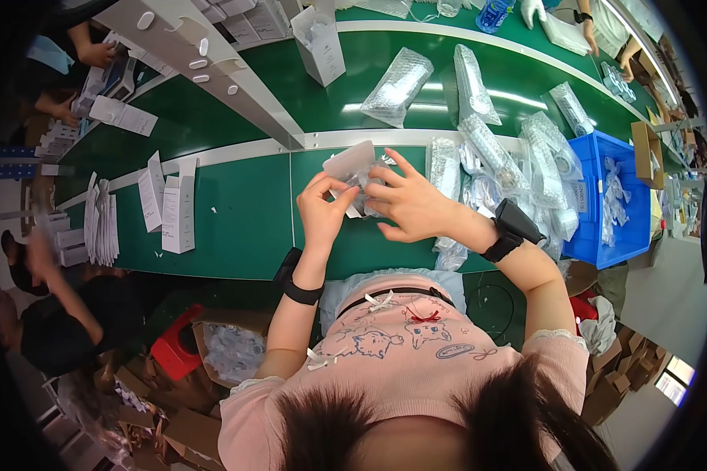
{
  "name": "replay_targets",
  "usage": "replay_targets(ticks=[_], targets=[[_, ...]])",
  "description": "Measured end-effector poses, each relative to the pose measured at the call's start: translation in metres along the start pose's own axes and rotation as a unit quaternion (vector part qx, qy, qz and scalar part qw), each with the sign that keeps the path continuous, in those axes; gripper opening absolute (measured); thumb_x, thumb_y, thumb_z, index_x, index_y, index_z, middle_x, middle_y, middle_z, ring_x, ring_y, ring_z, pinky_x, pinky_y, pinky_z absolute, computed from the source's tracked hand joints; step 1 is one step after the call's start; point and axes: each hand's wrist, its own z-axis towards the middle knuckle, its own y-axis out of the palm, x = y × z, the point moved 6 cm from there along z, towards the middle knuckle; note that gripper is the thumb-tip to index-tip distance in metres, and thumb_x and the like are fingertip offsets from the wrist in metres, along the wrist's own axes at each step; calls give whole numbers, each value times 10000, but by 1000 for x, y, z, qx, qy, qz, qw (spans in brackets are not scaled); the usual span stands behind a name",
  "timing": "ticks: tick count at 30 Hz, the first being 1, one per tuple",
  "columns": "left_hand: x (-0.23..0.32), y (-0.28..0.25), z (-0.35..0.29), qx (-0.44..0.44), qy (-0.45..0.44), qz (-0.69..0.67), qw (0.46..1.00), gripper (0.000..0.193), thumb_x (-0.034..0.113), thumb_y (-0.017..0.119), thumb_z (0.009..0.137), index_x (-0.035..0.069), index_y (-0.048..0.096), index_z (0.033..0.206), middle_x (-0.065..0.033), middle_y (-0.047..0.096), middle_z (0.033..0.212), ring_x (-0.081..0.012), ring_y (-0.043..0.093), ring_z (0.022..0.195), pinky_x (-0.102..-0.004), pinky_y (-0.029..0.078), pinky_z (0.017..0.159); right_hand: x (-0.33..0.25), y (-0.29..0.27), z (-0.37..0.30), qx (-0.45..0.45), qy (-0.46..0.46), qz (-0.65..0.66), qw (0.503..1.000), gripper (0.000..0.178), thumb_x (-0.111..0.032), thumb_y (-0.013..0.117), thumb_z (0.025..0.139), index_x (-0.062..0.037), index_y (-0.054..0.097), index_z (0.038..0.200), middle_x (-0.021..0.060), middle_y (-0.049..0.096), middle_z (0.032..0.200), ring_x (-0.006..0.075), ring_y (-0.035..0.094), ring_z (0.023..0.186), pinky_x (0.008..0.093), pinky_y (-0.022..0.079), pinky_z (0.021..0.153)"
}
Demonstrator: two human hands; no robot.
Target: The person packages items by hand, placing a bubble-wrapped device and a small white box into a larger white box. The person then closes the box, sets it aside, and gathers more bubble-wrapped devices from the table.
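Observation:
Above the green table, a small white carton [347, 162] with a raised flap is between my two hands. My left hand [323, 210] grips its left side, thumb and fingers closed at the opening. Clear crinkled plastic [359, 179] shows at the mouth of the carton; what it wraps cannot be made out. From the right, my right hand [412, 202] has its fingers bent over this plastic, the index finger raised and the thumb lower. The carton's lower part is mostly hidden by my hands.
Bubble-wrapped packets [496, 157] pile up on the right beside a blue bin [601, 255]. White cartons [178, 212] and flat cartons [102, 224] stand at left. A metal post [251, 98] rises behind my left hand. Other people's hands [96, 54] show at the far left.

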Motion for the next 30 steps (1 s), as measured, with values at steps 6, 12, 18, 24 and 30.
replay_targets(ticks=[6, 12, 18, 24, 30], targets=[[-5, -3, -5, 23, -7, -6, 1000, 140, 39, 682, 617, -19, 557, 642, -50, 534, 682, -99, 412, 517, -224, 306, 462, -8, 3, -27, 146, -4, -111, 983, 277, -232, 642, 610, -111, 607, 856, 13, 501, 884, 202, 480, 881, 450, 319, 868], [-4, -8, -9, 21, 27, 10, 999, 132, 45, 679, 643, -12, 566, 683, -55, 550, 728, -106, 487, 628, -215, 352, 524, -13, 22, -19, 36, 81, -26, 996, 358, -240, 695, 621, -125, 579, 939, 35, 502, 943, 194, 480, 920, 479, 282, 907], [-17, -101, 34, 131, 101, 82, 983, 573, 179, 707, 684, 6, 433, 1156, -142, 460, 1180, -248, 440, 1106, -401, 383, 895, 47, 21, -60, 333, 185, 228, 896, 699, -263, 756, 583, -96, 432, 1179, 131, 444, 1149, 238, 431, 1099, 457, 229, 980], [-142, -283, 78, 108, -100, 675, 723, 986, 261, 767, 559, 150, 187, 1348, -190, 168, 1373, -386, 153, 1263, -603, 224, 925, 65, 48, -36, 57, 253, 381, 888, 869, -269, 758, 582, 0, 281, 1256, 185, 377, 1232, 301, 371, 1163, 376, 260, 985], [-146, -269, 34, 121, -131, 637, 750, 947, 44, 680, 611, 187, 124, 1364, -162, 187, 1367, -358, 274, 1195, -570, 264, 909, 162, -82, -14, 302, 364, 506, 721, 707, -188, 697, 665, -20, 334, 1248, 103, 459, 1175, 196, 475, 1055, 342, 402, 871]])
